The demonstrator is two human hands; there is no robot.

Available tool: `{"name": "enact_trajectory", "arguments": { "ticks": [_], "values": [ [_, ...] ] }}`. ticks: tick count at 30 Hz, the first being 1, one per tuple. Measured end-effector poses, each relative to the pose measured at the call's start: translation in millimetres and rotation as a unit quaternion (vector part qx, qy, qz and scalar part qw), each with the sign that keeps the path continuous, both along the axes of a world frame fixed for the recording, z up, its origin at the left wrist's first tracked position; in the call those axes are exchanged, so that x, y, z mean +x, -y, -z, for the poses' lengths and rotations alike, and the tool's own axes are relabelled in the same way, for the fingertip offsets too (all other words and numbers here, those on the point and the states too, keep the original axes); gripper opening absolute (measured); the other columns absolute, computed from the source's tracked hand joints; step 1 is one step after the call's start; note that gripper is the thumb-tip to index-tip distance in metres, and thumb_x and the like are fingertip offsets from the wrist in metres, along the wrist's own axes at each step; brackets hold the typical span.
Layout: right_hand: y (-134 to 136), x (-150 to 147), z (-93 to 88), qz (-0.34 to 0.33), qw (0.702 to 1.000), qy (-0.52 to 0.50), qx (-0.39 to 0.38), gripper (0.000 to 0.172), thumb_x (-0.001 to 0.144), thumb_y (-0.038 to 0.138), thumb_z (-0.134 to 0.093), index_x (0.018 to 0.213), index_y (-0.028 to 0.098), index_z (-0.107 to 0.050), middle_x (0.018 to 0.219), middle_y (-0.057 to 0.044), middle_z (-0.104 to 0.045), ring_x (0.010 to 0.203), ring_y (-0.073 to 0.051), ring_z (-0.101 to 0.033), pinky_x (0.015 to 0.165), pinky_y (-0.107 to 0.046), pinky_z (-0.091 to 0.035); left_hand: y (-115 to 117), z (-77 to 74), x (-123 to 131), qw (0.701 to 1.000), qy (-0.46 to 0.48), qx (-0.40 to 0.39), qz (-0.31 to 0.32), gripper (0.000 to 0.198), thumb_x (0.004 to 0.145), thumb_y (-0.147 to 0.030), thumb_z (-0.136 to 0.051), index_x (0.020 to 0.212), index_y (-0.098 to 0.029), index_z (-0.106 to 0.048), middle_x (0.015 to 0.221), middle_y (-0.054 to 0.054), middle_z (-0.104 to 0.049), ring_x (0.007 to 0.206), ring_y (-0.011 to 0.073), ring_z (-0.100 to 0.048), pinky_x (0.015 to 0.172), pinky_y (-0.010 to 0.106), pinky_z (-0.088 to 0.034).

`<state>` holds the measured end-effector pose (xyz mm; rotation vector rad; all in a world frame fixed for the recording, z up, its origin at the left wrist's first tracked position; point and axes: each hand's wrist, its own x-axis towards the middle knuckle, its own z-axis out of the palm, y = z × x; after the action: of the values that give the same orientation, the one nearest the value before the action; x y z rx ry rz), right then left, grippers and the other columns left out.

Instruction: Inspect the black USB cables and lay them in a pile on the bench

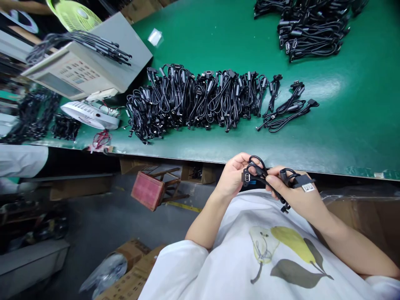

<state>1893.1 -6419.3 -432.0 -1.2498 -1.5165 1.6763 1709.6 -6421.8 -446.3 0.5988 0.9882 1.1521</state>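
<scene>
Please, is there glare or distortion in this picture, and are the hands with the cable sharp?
Head view: pale glare lies on the green table at the right; its near edge bends, a wide-lens distortion; the left hand, right hand and the black cable they hold are sharp; the floor at the left is dim.

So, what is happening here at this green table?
A person at the edge of the green table holds one black cable in both hands, close to the body. The left hand grips the end with a small connector. The right hand pinches the looped part, and the USB plug sticks out beside it. On the table lies a long row of coiled cables, with another pile farther back.
</scene>
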Motion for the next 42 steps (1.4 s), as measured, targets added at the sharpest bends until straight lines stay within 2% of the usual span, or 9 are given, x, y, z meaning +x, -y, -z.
{"name": "enact_trajectory", "arguments": {
  "ticks": [5, 14, 21, 25, 27, 29, 33, 37, 42],
  "values": [
    [-0.9, -0.4, -0.2, 0.009, 0.994, -0.062, -0.089, 0.031, 0.092, 0.049, -0.063, 0.090, 0.018, -0.064, 0.067, -0.001, -0.066, 0.052, -0.012, -0.058, 0.050, -0.024, -0.048, 0.7, 1.1, -1.3, 1.000, -0.003, 0.007, 0.022, 0.028, 0.075, -0.036, -0.084, 0.090, -0.018, -0.069, 0.085, 0.001, -0.067, 0.075, 0.0098, -0.061, 0.077, 0.022, -0.050],
    [0.1, -2.6, -2.1, 0.009, 0.987, -0.092, -0.129, 0.034, 0.089, 0.050, -0.067, 0.100, 0.019, -0.060, 0.073, -0.002, -0.069, 0.054, -0.015, -0.064, 0.053, -0.026, -0.053, -2.1, 1.1, 1.1, 0.999, -0.005, -0.026, 0.043, 0.044, 0.067, -0.048, -0.086, 0.092, -0.017, -0.067, 0.086, 0.003, -0.067, 0.074, 0.0132, -0.062, 0.076, 0.026, -0.051],
    [1.1, -3.3, -2.1, 0.005, 0.986, -0.103, -0.134, 0.034, 0.089, 0.049, -0.067, 0.100, 0.018, -0.059, 0.073, -0.001, -0.068, 0.055, -0.014, -0.064, 0.054, -0.026, -0.055, -4.5, 0.6, 2.4, 0.998, 0.033, -0.024, 0.047, 0.039, 0.068, -0.040, -0.087, 0.091, -0.017, -0.068, 0.085, 0.002, -0.066, 0.073, 0.0110, -0.061, 0.073, 0.022, -0.050],
    [-4.3, -2.5, 1.3, -0.019, 0.969, -0.162, -0.188, 0.031, 0.088, 0.045, -0.070, 0.099, 0.017, -0.062, 0.081, -0.005, -0.071, 0.063, -0.015, -0.069, 0.061, -0.025, -0.059, -5.5, 1.4, 3.2, 0.998, 0.049, -0.017, 0.037, 0.038, 0.070, -0.036, -0.087, 0.098, -0.017, -0.069, 0.091, 0.002, -0.067, 0.078, 0.0113, -0.062, 0.076, 0.022, -0.050],
    [-10.0, -1.3, 1.6, 0.005, 0.951, -0.216, -0.220, 0.029, 0.087, 0.042, -0.072, 0.099, 0.017, -0.063, 0.090, -0.007, -0.073, 0.071, -0.017, -0.072, 0.067, -0.028, -0.062, -2.6, 4.5, 3.8, 0.999, 0.047, -0.012, 0.020, 0.042, 0.073, -0.037, -0.085, 0.108, -0.020, -0.067, 0.099, 0.003, -0.068, 0.084, 0.0122, -0.063, 0.078, 0.023, -0.051],
    [-16.7, 0.6, -0.2, 0.074, 0.942, -0.248, -0.216, 0.026, 0.086, 0.039, -0.073, 0.099, 0.019, -0.062, 0.095, -0.006, -0.073, 0.077, -0.019, -0.074, 0.069, -0.031, -0.064, 3.9, 8.6, 4.8, 0.999, 0.029, -0.013, 0.027, 0.040, 0.080, -0.039, -0.079, 0.112, -0.021, -0.064, 0.101, 0.004, -0.068, 0.085, 0.0126, -0.063, 0.076, 0.024, -0.051],
    [-26.7, 4.6, -6.4, 0.180, 0.939, -0.248, -0.159, 0.023, 0.086, 0.036, -0.071, 0.098, 0.021, -0.058, 0.102, -0.006, -0.073, 0.084, -0.022, -0.075, 0.071, -0.034, -0.065, 20.5, 12.7, 9.9, 0.990, -0.002, -0.018, 0.139, 0.035, 0.082, -0.043, -0.076, 0.103, -0.017, -0.066, 0.090, 0.005, -0.068, 0.078, 0.0137, -0.063, 0.071, 0.025, -0.051],
    [-27.5, 5.6, -9.6, 0.204, 0.943, -0.221, -0.143, 0.024, 0.087, 0.037, -0.068, 0.101, 0.023, -0.055, 0.106, -0.005, -0.072, 0.090, -0.023, -0.074, 0.073, -0.035, -0.065, 25.8, 7.5, 18.4, 0.986, -0.008, -0.025, 0.165, 0.034, 0.076, -0.035, -0.083, 0.100, -0.017, -0.067, 0.092, 0.005, -0.069, 0.083, 0.0151, -0.063, 0.075, 0.025, -0.050],
    [-26.3, 10.1, -6.7, 0.189, 0.944, -0.224, -0.153, 0.023, 0.088, 0.037, -0.065, 0.104, 0.022, -0.058, 0.109, -0.007, -0.070, 0.095, -0.024, -0.073, 0.080, -0.038, -0.064, 22.8, 0.7, 23.6, 0.986, -0.050, 0.004, 0.162, 0.026, 0.082, -0.036, -0.077, 0.096, -0.016, -0.068, 0.088, 0.004, -0.068, 0.079, 0.0136, -0.062, 0.076, 0.026, -0.050]
  ]
}}
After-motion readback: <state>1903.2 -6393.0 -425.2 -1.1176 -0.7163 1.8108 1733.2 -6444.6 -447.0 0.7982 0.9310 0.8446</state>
